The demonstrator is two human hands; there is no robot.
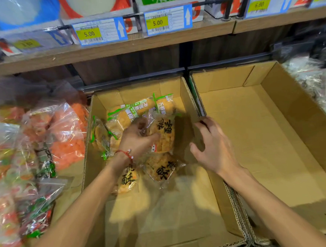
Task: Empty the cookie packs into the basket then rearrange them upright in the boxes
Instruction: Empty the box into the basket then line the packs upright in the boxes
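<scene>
Wooden shelf ran across the top of the view and carried boxed goods behind a dark rail. Below it, two open cardboard boxes stood side by side with their adjoining walls touching. The right box was the wider of the two, and its brown floor and inner flaps were in full view. The left box held all the cookie packs visible, grouped in its far half. Clear bags of orange snacks were piled to the left of the left box, against its outer wall.

Inside the left box, several green-trimmed cookie packs lay tilted against the far wall and the left wall. In front of them sat a clear-wrapped round cookie pack printed with black characters. Two more packs of the same kind, the near-right pack and the near-left pack, lay flat on the box floor just behind it, partly under the left wrist.

The left hand reached into the left box, its fingers and thumb curled round the left edge of the clear-wrapped round cookie pack. The right hand was held over the wall shared by the two boxes, fingers spread and relaxed, gripping nothing. Whether its fingertips touched the wall edge could not be determined.

A red cord bracelet circled the left wrist. Two yellow price labels reading 5.00 hung on the shelf edge.
</scene>
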